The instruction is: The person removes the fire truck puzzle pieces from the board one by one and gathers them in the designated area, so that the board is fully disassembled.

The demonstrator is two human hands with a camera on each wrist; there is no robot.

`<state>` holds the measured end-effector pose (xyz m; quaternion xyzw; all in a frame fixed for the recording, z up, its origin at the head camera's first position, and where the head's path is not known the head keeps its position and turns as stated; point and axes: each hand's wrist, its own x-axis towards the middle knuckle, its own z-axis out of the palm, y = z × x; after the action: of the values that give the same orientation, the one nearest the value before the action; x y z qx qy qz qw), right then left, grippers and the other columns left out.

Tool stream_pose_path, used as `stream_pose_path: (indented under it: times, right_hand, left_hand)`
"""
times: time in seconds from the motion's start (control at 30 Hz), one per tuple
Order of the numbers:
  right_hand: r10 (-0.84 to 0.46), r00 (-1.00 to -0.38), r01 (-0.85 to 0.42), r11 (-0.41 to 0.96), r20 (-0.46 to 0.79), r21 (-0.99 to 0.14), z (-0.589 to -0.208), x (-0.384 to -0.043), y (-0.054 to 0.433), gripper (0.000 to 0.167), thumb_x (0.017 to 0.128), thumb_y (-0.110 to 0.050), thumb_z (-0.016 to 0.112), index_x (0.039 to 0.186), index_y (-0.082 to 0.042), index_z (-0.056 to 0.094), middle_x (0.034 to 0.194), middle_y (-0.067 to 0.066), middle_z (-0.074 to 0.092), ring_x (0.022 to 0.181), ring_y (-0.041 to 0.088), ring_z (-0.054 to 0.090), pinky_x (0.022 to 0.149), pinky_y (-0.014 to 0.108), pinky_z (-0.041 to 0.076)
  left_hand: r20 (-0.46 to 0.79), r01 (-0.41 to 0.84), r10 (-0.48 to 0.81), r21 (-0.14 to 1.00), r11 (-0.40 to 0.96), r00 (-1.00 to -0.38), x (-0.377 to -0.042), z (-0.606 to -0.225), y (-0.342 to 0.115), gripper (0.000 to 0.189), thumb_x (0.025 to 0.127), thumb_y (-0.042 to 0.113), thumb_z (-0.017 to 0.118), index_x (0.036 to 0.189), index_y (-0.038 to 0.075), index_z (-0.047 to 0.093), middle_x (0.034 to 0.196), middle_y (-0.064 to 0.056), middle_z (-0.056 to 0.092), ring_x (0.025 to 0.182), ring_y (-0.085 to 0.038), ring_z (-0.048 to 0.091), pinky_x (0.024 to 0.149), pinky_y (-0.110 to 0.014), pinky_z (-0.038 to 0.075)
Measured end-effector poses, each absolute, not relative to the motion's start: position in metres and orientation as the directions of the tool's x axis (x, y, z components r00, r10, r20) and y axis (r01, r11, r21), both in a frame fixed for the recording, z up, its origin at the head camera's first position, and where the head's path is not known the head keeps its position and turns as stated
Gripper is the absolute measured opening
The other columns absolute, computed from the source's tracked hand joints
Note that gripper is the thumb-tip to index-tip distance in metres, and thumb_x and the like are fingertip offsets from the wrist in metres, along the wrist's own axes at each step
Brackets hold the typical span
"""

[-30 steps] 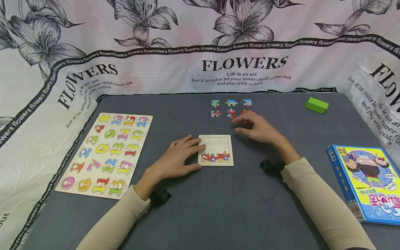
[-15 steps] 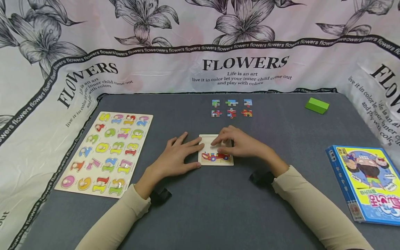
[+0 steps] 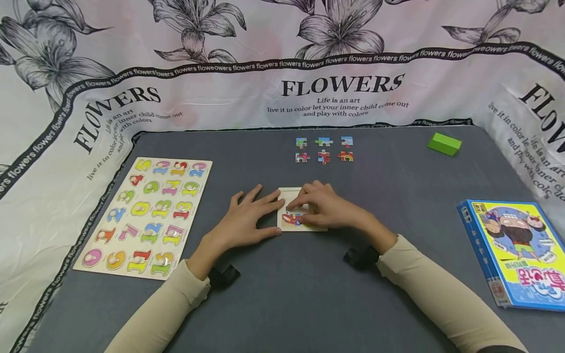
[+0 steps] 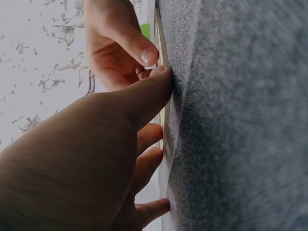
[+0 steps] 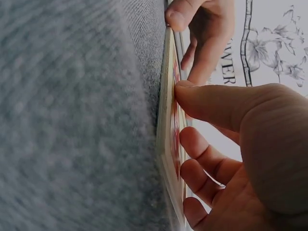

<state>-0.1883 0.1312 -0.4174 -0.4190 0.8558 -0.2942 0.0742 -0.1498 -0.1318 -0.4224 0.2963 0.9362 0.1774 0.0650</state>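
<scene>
A small square wooden puzzle tray [image 3: 287, 195] lies flat on the table, with red and blue car puzzle pieces [image 3: 289, 218] along its near side. My left hand [image 3: 244, 223] is spread at the tray's left edge, fingertips and thumb touching its border. Over the right part of the tray is my right hand [image 3: 327, 208], its thumb and fingers bent down onto the car pieces. The right wrist view shows these fingertips against the red picture surface [image 5: 176, 120], with no separate piece visible between them. Part of the car is hidden under the right hand.
Several loose jigsaw pieces [image 3: 324, 157] lie in two rows behind the tray. On the left is a wooden number board [image 3: 145, 223]. A green block [image 3: 444, 144] sits at the back right, and a blue and yellow box [image 3: 516, 255] stands at the right edge.
My right hand has come from beside the loose pieces onto the tray, then moved further left and down over the car. The left hand has stayed at the tray's edge.
</scene>
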Motion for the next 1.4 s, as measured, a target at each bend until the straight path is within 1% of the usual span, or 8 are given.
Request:
stream_pose_path:
  times: [0.17,0.3,0.63,0.83,1.1,1.4]
  right_hand:
    - [-0.762,-0.639,-0.677,0.491,0.107,-0.548,-0.4163,-0.1866,0.1300,0.035,0.089,-0.013,0.075,0.124,-0.021,0.076,0.092,0.001,0.058,0.081,0.014,0.035,0.073,0.035,0.020]
    - [-0.763,-0.640,-0.672,0.497,0.093,-0.548,-0.4145,-0.1848,0.1299,0.035,0.092,-0.015,0.074,0.126,-0.021,0.075,0.096,0.001,0.059,0.083,0.014,0.036,0.075,0.036,0.020]
    - [-0.759,-0.645,-0.668,0.501,0.092,-0.550,-0.4136,-0.1840,0.1316,0.032,0.092,-0.015,0.073,0.124,-0.022,0.076,0.096,0.001,0.058,0.083,0.015,0.035,0.074,0.036,0.019]
    - [-0.753,-0.648,-0.668,0.492,0.112,-0.558,-0.4173,-0.1838,0.1303,0.028,0.095,-0.019,0.072,0.122,-0.022,0.077,0.096,0.000,0.058,0.083,0.014,0.035,0.074,0.036,0.019]
    - [-0.740,-0.661,-0.664,0.501,0.122,-0.555,-0.4194,-0.1832,0.1276,0.026,0.094,-0.016,0.072,0.118,-0.022,0.078,0.093,0.001,0.058,0.083,0.014,0.036,0.075,0.036,0.020]
    - [-0.743,-0.653,-0.680,0.491,0.145,-0.544,-0.4200,-0.1825,0.1269,0.025,0.092,-0.014,0.072,0.116,-0.020,0.078,0.088,0.002,0.057,0.080,0.014,0.035,0.074,0.037,0.020]
  left_hand:
    - [-0.019,0.527,0.580,0.394,0.753,-0.814,-0.1499,-0.4208,-0.1329,0.068,0.095,0.052,0.067,0.155,0.030,0.044,0.167,0.006,0.032,0.159,-0.036,0.016,0.118,-0.071,0.011]
    - [-0.028,0.517,0.578,0.413,0.750,-0.815,-0.1508,-0.4211,-0.1340,0.066,0.097,0.049,0.065,0.156,0.030,0.043,0.167,0.007,0.030,0.160,-0.035,0.013,0.119,-0.071,0.007]
    - [-0.031,0.512,0.581,0.438,0.739,-0.813,-0.1524,-0.4212,-0.1323,0.065,0.097,0.049,0.065,0.156,0.029,0.043,0.168,0.006,0.030,0.160,-0.036,0.011,0.120,-0.071,0.004]
    - [-0.020,0.511,0.580,0.447,0.734,-0.814,-0.1516,-0.4224,-0.1329,0.065,0.097,0.048,0.066,0.155,0.028,0.045,0.167,0.004,0.032,0.159,-0.037,0.013,0.120,-0.071,0.004]
    - [-0.014,0.507,0.573,0.447,0.737,-0.819,-0.1507,-0.4219,-0.1324,0.065,0.096,0.048,0.067,0.154,0.027,0.047,0.166,0.004,0.034,0.159,-0.037,0.015,0.119,-0.072,0.006]
    - [-0.045,0.508,0.570,0.399,0.763,-0.820,-0.1517,-0.4142,-0.1297,0.068,0.094,0.050,0.069,0.154,0.027,0.048,0.165,0.004,0.036,0.157,-0.039,0.020,0.117,-0.074,0.013]
